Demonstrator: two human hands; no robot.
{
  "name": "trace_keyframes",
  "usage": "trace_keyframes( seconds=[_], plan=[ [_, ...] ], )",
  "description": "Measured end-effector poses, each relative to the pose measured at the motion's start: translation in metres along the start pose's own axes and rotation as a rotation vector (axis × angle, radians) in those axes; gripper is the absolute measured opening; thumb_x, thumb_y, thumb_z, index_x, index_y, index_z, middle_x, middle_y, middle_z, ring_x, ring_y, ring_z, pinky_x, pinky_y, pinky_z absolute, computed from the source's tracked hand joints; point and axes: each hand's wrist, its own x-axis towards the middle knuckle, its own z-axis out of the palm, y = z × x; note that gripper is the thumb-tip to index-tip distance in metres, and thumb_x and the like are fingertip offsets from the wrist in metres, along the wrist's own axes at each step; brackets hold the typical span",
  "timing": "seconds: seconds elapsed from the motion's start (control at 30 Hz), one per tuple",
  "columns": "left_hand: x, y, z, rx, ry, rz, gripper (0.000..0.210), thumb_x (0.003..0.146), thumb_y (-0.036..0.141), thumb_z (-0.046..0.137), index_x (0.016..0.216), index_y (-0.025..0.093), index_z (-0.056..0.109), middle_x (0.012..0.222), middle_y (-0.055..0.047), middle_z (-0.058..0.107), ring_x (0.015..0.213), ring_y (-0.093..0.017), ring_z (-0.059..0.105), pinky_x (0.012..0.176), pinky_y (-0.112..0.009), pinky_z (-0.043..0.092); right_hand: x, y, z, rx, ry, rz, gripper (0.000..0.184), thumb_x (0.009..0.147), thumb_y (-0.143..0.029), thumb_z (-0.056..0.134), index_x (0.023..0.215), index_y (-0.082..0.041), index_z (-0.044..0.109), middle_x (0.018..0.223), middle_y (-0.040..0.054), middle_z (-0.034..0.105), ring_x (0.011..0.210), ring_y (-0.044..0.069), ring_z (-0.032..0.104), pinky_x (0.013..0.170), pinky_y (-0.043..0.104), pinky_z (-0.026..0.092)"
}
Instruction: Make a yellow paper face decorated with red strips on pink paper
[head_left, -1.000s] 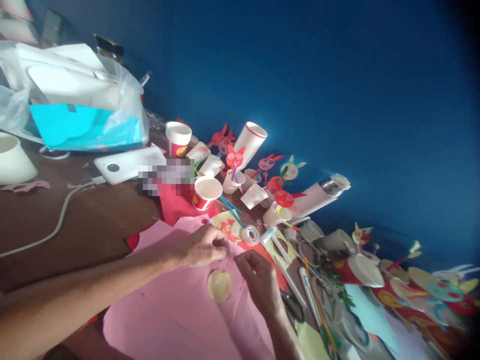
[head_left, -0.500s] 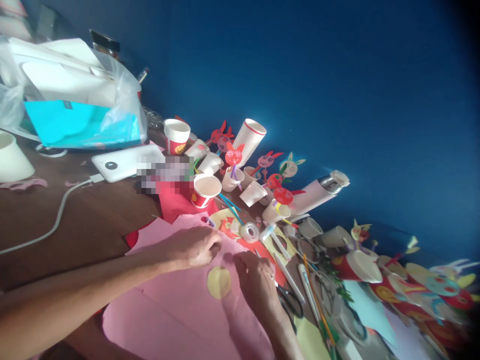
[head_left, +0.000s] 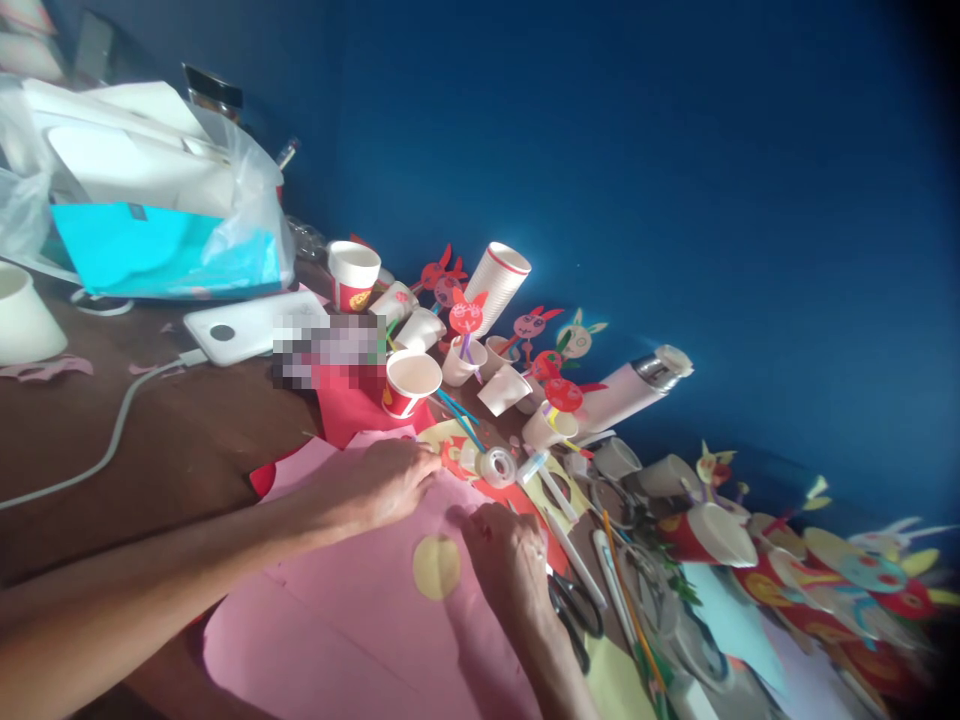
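Head view: both hands low centre of frame, on pink paper sheet. Left hand flat-ish, fingers together, pressing sheet's upper edge. Right hand curled beside yellow paper disc; cannot tell whether fingertips pinch anything. Disc lies loose on pink, seemingly unattached. Finished bunny cups crowd right; tape roll just above hands.

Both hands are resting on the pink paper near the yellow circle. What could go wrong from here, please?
1. The right hand lies beside the scissors; a careless move might meet the blades.
2. The left hand is close to the tape roll and a red paper cup; a nudge might tip the cup.
3. Pressing on the pink paper might crease it or shift the yellow circle.
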Motion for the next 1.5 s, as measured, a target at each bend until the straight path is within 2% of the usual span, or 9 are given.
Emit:
trace_keyframes(
  seconds=[0.13,0.43,0.67,0.83,0.97,1.1,1.3,1.43,1.5],
  plan=[
    [0.000,-0.005,0.004,-0.158,-0.025,0.003,0.016,0.078,0.016,0.051,0.072,0.019,0.065,0.069,-0.005,0.062,0.070,-0.019,0.058,0.060,-0.026,0.035,0.000,0.000,0.001,-0.004,0.007,-0.032,0.038,0.095,-0.028,0.043,0.061,-0.020,0.059,0.058,0.0007,0.062,0.057,0.014,0.055,0.065,0.029,0.025],
    [0.000,-0.001,-0.002,-0.247,-0.100,-0.004,0.019,0.079,0.020,0.050,0.070,0.023,0.066,0.072,-0.001,0.065,0.070,-0.017,0.059,0.058,-0.023,0.034,0.003,-0.004,-0.005,0.109,0.041,0.055,0.022,0.086,-0.022,0.050,0.069,-0.021,0.065,0.060,-0.0032,0.064,0.054,0.012,0.053,0.064,0.025,0.031],
    [0.009,-0.001,-0.006,-0.451,-0.123,-0.006,0.014,0.077,0.019,0.051,0.073,0.017,0.064,0.068,0.000,0.064,0.064,-0.014,0.057,0.058,-0.021,0.037,0.013,0.022,-0.019,0.136,0.121,0.203,0.029,0.091,-0.038,0.045,0.079,-0.022,0.067,0.065,-0.0003,0.068,0.060,0.015,0.060,0.059,0.023,0.037],
    [0.012,-0.003,-0.001,-0.601,-0.078,0.011,0.024,0.083,0.033,0.049,0.072,0.014,0.060,0.063,0.001,0.056,0.059,-0.012,0.050,0.054,-0.020,0.033,0.020,0.053,-0.026,0.018,0.225,0.375,0.035,0.089,-0.048,0.044,0.096,-0.018,0.062,0.078,0.0061,0.071,0.064,0.020,0.064,0.054,0.026,0.034],
    [0.008,-0.001,0.012,-0.735,-0.125,0.020,0.033,0.085,0.042,0.047,0.069,0.014,0.055,0.061,0.000,0.053,0.057,-0.012,0.048,0.054,-0.021,0.033,0.024,0.063,-0.020,-0.071,0.211,0.427,0.045,0.087,-0.052,0.046,0.113,-0.015,0.054,0.074,0.0064,0.071,0.061,0.023,0.065,0.050,0.027,0.031],
    [0.005,0.002,0.020,-0.766,-0.097,0.012,0.037,0.085,0.046,0.047,0.067,0.014,0.053,0.059,0.000,0.051,0.056,-0.011,0.045,0.054,-0.022,0.032,0.038,0.058,-0.011,-0.139,0.179,0.448,0.054,0.086,-0.056,0.048,0.119,-0.013,0.050,0.066,0.0092,0.070,0.057,0.026,0.065,0.051,0.028,0.032],
    [0.005,0.004,0.010,-0.768,-0.100,0.019,0.037,0.087,0.044,0.044,0.070,0.013,0.055,0.063,-0.001,0.054,0.057,-0.011,0.046,0.055,-0.023,0.035,0.056,0.053,-0.005,-0.099,0.180,0.479,0.050,0.086,-0.050,0.048,0.120,-0.013,0.049,0.066,0.0103,0.069,0.061,0.026,0.065,0.052,0.029,0.034],
    [0.009,-0.001,0.001,-0.812,-0.042,-0.006,0.037,0.088,0.045,0.046,0.073,0.013,0.056,0.062,-0.001,0.055,0.055,-0.011,0.047,0.053,-0.022,0.036,0.040,0.056,-0.018,0.034,0.176,0.496,0.052,0.082,-0.039,0.048,0.126,-0.011,0.045,0.064,0.0054,0.067,0.055,0.024,0.061,0.051,0.029,0.035],
    [0.012,-0.005,-0.004,-0.878,0.033,-0.021,0.038,0.087,0.048,0.048,0.074,0.012,0.057,0.063,-0.001,0.056,0.053,-0.010,0.046,0.051,-0.022,0.036,0.028,0.053,-0.032,0.133,0.186,0.469,0.056,0.081,-0.039,0.048,0.130,-0.012,0.044,0.074,0.0042,0.067,0.061,0.022,0.061,0.054,0.028,0.039]
  ],
)
